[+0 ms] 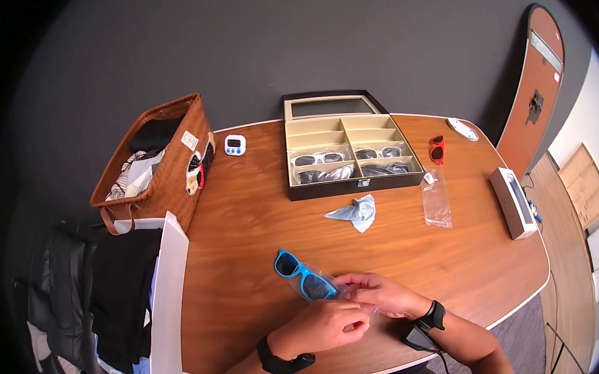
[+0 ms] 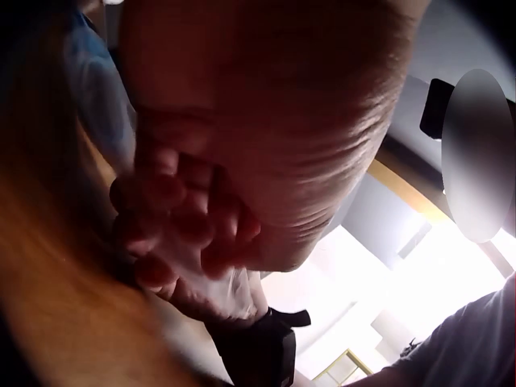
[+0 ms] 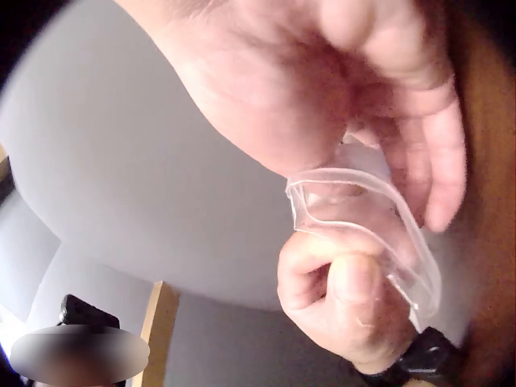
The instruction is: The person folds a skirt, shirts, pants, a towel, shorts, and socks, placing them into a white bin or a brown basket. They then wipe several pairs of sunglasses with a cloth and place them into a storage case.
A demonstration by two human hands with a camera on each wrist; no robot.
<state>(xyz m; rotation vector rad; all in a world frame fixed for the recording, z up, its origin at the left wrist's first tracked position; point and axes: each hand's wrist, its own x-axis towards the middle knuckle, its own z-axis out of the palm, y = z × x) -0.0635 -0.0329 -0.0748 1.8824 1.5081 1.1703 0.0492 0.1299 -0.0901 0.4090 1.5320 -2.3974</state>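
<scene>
Blue sunglasses (image 1: 315,287) with dark lenses lie inside a clear plastic bag (image 3: 423,270), pointing away from me to the left. The right hand (image 1: 381,296) grips the bag near its open end, beside the lower lens. Closer to me, the left hand (image 1: 325,326) has its thumb and curled fingers pinching the bag's edge. In the right wrist view the bag's mouth gapes between both hands. The left wrist view shows curled fingertips (image 2: 165,189) close above the wood, with the blue frame blurred behind. A crumpled light-blue cloth (image 1: 361,214) lies beyond the sunglasses.
An open display case (image 1: 334,187) holds several bagged sunglasses at the back. Red sunglasses (image 1: 437,150) and an empty clear bag (image 1: 436,206) lie right of it. A wicker basket (image 1: 179,174), a white box (image 1: 172,297) and a timer (image 1: 235,145) stand left; a white box (image 1: 510,205) stands right.
</scene>
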